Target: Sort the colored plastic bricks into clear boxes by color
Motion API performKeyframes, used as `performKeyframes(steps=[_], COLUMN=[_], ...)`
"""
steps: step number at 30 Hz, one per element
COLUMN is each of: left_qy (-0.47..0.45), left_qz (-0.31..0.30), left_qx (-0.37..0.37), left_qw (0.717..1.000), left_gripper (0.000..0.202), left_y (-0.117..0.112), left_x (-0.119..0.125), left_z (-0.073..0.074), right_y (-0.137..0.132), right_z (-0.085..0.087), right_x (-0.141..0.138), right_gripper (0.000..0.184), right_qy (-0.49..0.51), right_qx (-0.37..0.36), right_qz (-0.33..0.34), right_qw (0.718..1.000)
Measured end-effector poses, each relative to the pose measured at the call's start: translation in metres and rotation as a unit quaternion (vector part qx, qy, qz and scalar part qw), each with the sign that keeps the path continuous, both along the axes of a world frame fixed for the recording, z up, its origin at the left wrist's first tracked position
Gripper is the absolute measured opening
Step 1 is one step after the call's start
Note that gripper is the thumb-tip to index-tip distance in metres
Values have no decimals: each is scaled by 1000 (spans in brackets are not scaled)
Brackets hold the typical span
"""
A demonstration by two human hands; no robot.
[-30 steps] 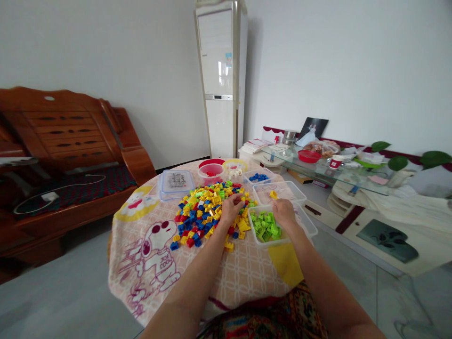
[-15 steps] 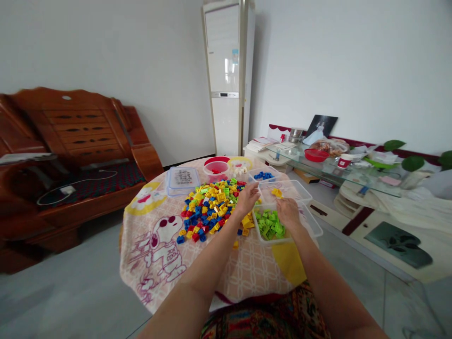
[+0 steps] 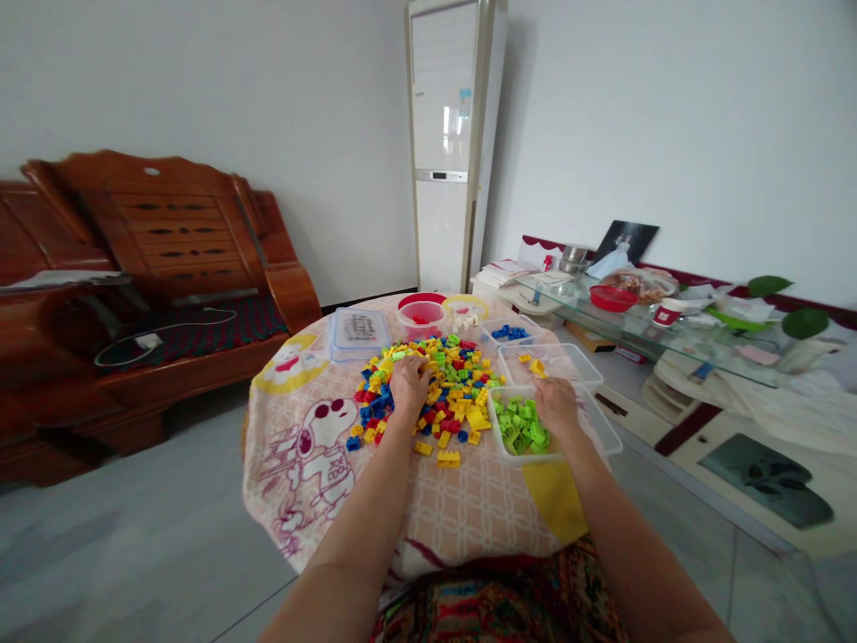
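A big heap of toy building bricks [image 3: 461, 384] in yellow, red, blue and green lies mid-table. On its left part rests my left hand [image 3: 410, 386], fingers curled down among the bricks; whatever they pinch is hidden. My right hand [image 3: 557, 404] is over the clear box with green bricks [image 3: 520, 427], near its far rim. At its closed fingertips shows a yellow brick [image 3: 536, 367]. Just beyond, a second clear tray [image 3: 569, 359] holds another yellow piece [image 3: 524, 357].
Blue bricks [image 3: 509, 333] lie in a clear container behind. A pink-rimmed tub [image 3: 421, 320] with red bricks, white pieces [image 3: 463, 320] and a clear lidded box [image 3: 359, 335] stand at the table's far side. A glass-topped cabinet [image 3: 643, 330] is right, a wooden bench [image 3: 180, 241] left.
My left hand has moved left, from beside the trays onto the brick heap. My right hand stays by the green-brick box, with a yellow brick now apart from another. The view has shifted slightly.
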State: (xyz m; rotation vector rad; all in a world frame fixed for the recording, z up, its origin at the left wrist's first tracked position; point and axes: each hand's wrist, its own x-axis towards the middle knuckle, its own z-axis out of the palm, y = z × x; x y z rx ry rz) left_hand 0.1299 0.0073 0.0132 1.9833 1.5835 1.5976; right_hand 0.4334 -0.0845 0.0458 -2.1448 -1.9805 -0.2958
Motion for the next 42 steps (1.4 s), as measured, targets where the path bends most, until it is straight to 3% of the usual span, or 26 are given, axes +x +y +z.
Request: performKeyframes(steps=[6, 13, 18, 22, 24, 26, 31, 37, 42], left_qy=[-35, -90, -148, -235, -244, -213, -28, 182, 231], left_qz=[-11, -87, -181, -304, -344, -346, -256, -271, -254], left_qx=[-8, -37, -92, -122, -113, -98, -80, -94, -90], left_qw=[999, 991, 968, 915, 900, 909, 963, 941, 935], left_gripper=[13, 19, 20, 31, 37, 39, 35, 30, 31], left_y=[-6, -12, -10, 0, 3, 4, -9, -23, -25], left_x=[5, 18, 63, 111, 121, 117, 78, 73, 78], left_z=[8, 17, 16, 13, 11, 11, 14, 18, 17], right_y=[2, 4, 3, 2, 1, 0, 0, 2, 2], right_z=[-4, -8, -7, -5, -4, -4, -5, -5, -6], right_x=[2, 3, 2, 2, 2, 2, 0, 1, 3], right_gripper=[34, 34, 34, 34, 34, 34, 34, 35, 35], right_qy=[3, 16, 17, 14, 12, 10, 10, 15, 13], right_qx=[5, 8, 6, 3, 3, 4, 3, -7, -5], right_qz=[3, 1, -3, -4, -3, -1, -13, -9, -4], right_qw=[1000, 1000, 1000, 1000, 1000, 1000, 1000, 1000, 1000])
